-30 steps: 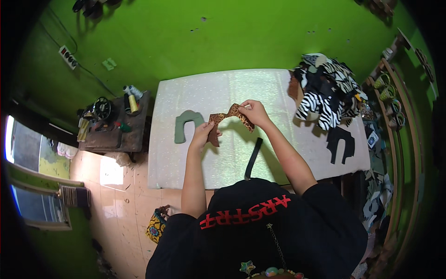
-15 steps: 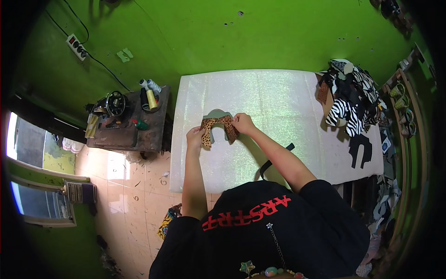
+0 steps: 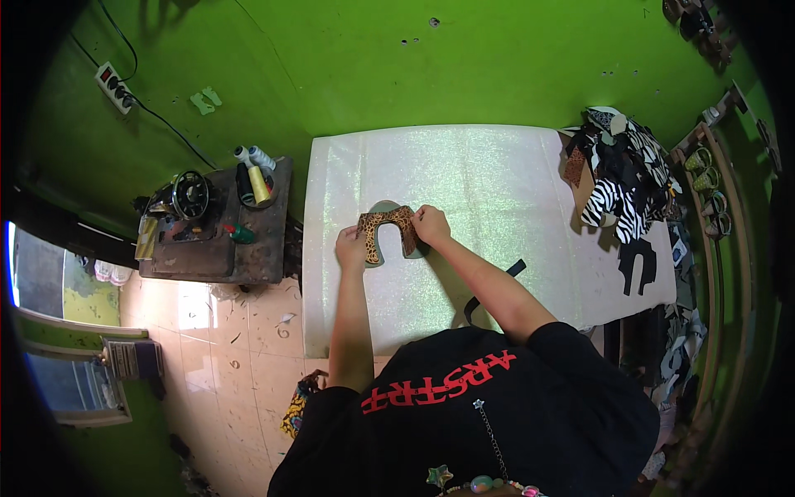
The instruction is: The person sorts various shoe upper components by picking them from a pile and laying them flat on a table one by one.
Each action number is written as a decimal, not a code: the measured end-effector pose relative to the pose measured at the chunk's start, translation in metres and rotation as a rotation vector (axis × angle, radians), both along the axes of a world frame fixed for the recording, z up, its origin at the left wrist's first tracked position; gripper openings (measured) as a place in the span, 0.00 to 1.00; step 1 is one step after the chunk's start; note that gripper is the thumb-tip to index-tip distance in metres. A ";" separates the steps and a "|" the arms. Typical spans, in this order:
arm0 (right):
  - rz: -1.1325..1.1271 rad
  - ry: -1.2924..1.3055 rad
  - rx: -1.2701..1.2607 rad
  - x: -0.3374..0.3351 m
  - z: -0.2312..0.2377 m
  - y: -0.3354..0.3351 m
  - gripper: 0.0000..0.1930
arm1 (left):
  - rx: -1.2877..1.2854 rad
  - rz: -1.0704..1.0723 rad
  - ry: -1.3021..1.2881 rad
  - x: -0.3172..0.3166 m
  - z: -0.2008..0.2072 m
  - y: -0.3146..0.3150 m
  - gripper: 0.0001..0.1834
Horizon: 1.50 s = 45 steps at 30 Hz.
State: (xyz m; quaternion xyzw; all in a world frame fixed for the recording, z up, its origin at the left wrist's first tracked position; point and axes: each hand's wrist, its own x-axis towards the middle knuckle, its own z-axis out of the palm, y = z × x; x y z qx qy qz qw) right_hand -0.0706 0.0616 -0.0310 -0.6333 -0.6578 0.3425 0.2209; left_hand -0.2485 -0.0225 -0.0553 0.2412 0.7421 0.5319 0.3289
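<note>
Between my two hands is a U-shaped piece of leopard-print fabric [image 3: 371, 240], its open end toward me. Beneath it lies a grey-green U-shaped piece [image 3: 384, 205], whose edge shows past the curve and around the legs. The fingers of my left hand [image 3: 351, 247] pinch the left leg's outer edge. My right hand [image 3: 431, 226] grips the upper right edge with thumb and fingers. Both layers are over the shiny white table covering [image 3: 489, 182], close to its left side. A dark strip [image 3: 516, 268] lies near my right forearm, which partly hides it.
At the table's right end is a heap of zebra-print and dark scraps [image 3: 617, 199], with a black U-shaped cutout [image 3: 638, 263] nearer me. Left of the table, a sewing machine [image 3: 190, 195] and thread cones [image 3: 260, 184] stand on a worn wooden stand [image 3: 269, 228]. Sandals hang on a rack [image 3: 704, 170].
The leopard-print piece has come down flatter and lines up more closely with the grey-green piece. Both hands keep their grip at its sides. The whole view has shifted slightly.
</note>
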 end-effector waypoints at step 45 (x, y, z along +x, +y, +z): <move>-0.402 0.021 0.899 0.451 0.106 0.017 0.17 | 0.118 -0.621 0.665 0.396 0.078 0.059 0.20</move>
